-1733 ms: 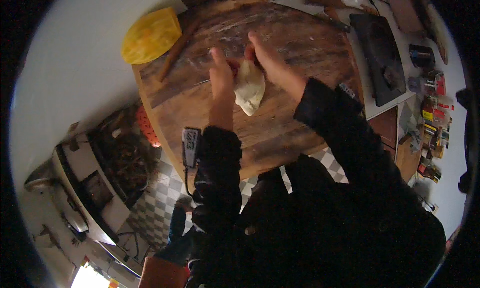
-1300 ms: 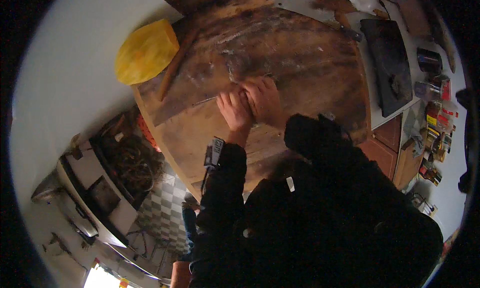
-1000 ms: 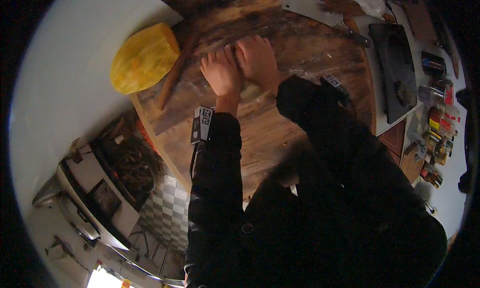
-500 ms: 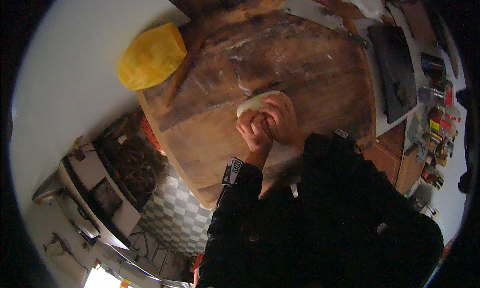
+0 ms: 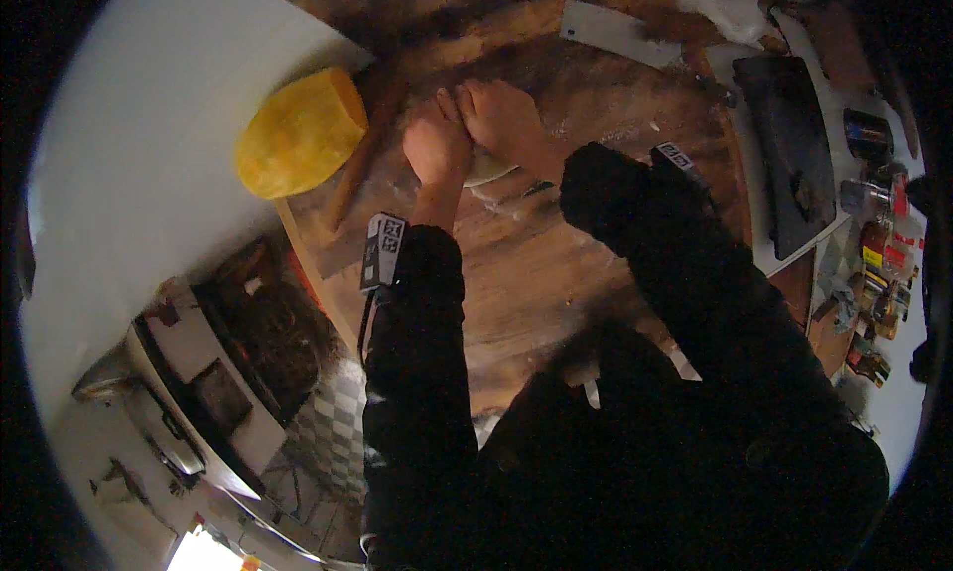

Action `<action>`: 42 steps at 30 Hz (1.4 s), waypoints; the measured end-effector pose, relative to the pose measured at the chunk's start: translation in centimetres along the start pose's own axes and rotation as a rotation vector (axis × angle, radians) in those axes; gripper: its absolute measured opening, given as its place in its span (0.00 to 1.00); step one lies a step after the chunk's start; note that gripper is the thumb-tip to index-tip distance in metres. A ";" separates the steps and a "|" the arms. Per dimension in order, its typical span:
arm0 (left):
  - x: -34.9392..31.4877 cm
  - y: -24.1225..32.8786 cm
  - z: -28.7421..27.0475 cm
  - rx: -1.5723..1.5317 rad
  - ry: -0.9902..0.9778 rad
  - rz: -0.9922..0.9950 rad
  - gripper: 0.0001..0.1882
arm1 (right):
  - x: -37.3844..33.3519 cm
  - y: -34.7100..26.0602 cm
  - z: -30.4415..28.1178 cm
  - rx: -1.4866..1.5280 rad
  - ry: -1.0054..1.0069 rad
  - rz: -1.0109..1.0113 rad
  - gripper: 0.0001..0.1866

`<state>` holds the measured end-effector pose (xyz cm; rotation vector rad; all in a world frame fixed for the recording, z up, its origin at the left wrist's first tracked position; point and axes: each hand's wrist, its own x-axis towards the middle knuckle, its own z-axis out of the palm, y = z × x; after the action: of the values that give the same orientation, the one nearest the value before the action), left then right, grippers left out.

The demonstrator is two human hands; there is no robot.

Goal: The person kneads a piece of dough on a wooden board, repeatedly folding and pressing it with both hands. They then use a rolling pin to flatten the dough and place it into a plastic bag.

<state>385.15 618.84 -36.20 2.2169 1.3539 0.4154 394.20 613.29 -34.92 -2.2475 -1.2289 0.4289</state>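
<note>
Reaching over the wooden worktop [image 5: 526,303], the person sets both hands side by side on the far part of it. The left hand [image 5: 437,146] and the right hand [image 5: 499,119] touch, backs upward, with the fingers bent down and away. Their tips are hidden, so I cannot tell whether they are clenched, grasping the pale dough [image 5: 491,168] or only resting against it. The dough lies on the worktop, mostly covered by the hands, its near edge showing between the wrists. Left of the hands lies a wooden stick [image 5: 367,154], with a rounded yellow object [image 5: 301,139] just beyond it. A flat grey plate [image 5: 617,34] lies farther off to the right.
</note>
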 end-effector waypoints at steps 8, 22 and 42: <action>6.8 0.4 4.7 0.052 0.403 0.399 0.16 | 7.1 4.8 1.5 -0.074 0.499 -0.489 0.14; -9.3 5.6 7.0 -0.037 0.172 0.196 0.11 | -8.2 10.3 -3.2 -0.100 0.205 -0.121 0.12; -7.8 7.6 6.2 -0.173 -0.028 0.027 0.23 | -7.2 10.9 -5.0 -0.304 0.070 -0.162 0.16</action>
<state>390.30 607.46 -36.95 2.0933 1.2264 0.4900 400.22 600.92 -37.21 -2.3619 -1.5104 0.1047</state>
